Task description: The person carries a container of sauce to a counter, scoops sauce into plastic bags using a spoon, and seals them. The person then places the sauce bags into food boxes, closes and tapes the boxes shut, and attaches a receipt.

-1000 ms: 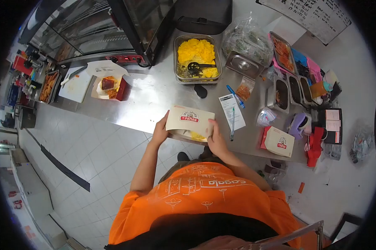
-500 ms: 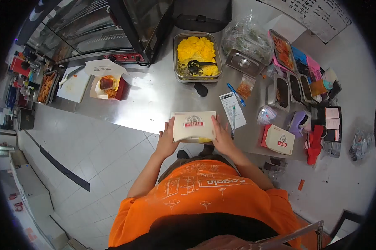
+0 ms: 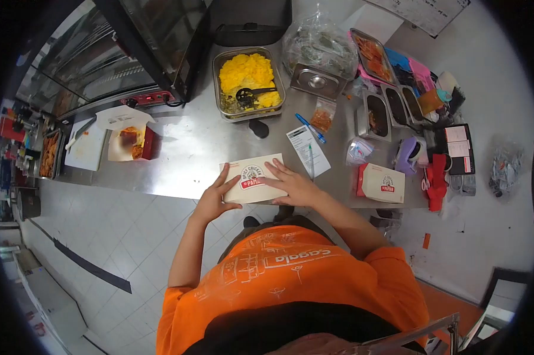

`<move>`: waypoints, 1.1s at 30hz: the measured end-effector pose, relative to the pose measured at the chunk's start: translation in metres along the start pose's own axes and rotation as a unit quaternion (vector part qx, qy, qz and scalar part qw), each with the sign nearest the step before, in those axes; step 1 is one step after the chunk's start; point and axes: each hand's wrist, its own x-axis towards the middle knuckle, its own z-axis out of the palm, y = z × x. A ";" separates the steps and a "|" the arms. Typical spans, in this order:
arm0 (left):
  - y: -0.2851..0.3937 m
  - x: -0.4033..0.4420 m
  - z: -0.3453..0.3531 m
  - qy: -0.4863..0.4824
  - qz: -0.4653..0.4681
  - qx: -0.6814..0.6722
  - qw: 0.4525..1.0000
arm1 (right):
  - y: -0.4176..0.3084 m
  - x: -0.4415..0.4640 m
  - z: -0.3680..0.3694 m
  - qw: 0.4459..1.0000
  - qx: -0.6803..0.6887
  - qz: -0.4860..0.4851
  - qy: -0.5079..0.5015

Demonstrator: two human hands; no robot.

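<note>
A cream takeaway box [image 3: 252, 173] with a red-and-black logo lies at the front edge of the steel counter, its lid closed. My left hand [image 3: 214, 197] rests on the left part of the lid, fingers spread and thumb along the near edge. From the other side, my right hand [image 3: 290, 184] lies with stretched fingers across the lid's right part. To the left stands an open box [image 3: 149, 144] with food inside. Beyond the closed box, a metal tray of yellow food [image 3: 247, 70] holds a black slotted spoon [image 3: 258, 92].
Right of my hands are a printed slip [image 3: 316, 161], a blue marker [image 3: 310, 128] and another closed box [image 3: 383, 183]. Metal containers [image 3: 373, 118] stand farther right. A cutting board [image 3: 86, 148] with a knife lies left, near a glass display cabinet [image 3: 101, 59].
The closed box has gone from being held by its sides to lying on the counter edge. My hands have shifted from its sides onto the lid, fingers spreading. The view has shifted slightly.
</note>
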 end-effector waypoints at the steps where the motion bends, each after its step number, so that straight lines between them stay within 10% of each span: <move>1: -0.004 0.001 0.003 0.014 0.006 0.023 1.000 | -0.001 0.000 0.001 1.000 0.002 0.011 -0.005; 33: -0.003 0.004 0.037 0.059 0.070 0.168 0.981 | 0.036 -0.006 0.026 0.989 0.030 -0.056 0.131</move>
